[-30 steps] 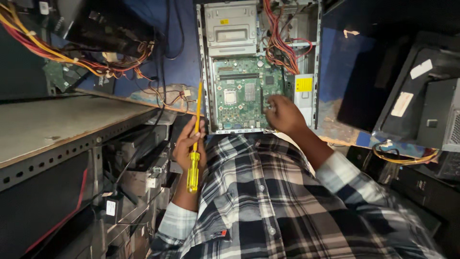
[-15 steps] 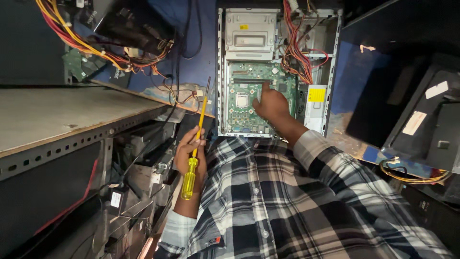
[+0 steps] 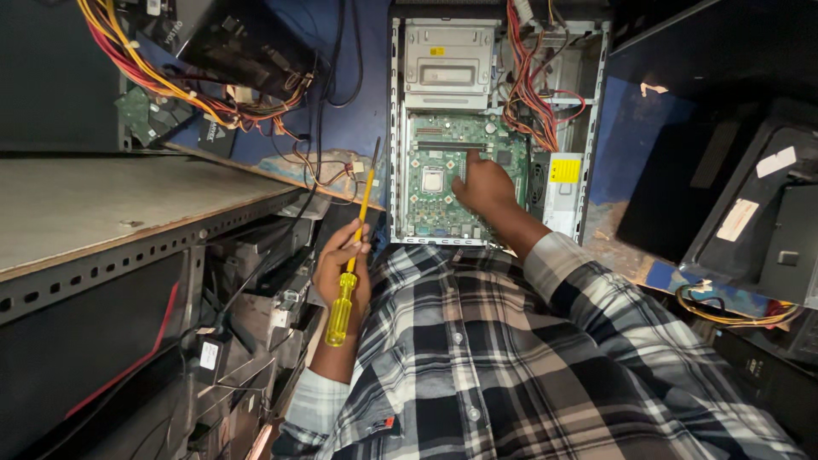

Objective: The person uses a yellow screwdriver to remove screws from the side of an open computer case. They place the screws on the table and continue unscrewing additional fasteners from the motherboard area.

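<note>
While the open computer case (image 3: pixel 498 128) holds a green motherboard (image 3: pixel 443 175), the right hand (image 3: pixel 484 186) rests on it, fingers together. Left hand (image 3: pixel 341 268) fingers pinch a yellow screwdriver (image 3: pixel 351 264).

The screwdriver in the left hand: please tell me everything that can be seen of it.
The screwdriver has a clear yellow handle that looks like plastic, a yellow-sleeved shaft and a dark thin tip. It is tilted, with the tip up toward the open computer case and the handle toward the checked shirt. The left hand pinches it where handle meets shaft. The tip touches nothing visible.
</note>
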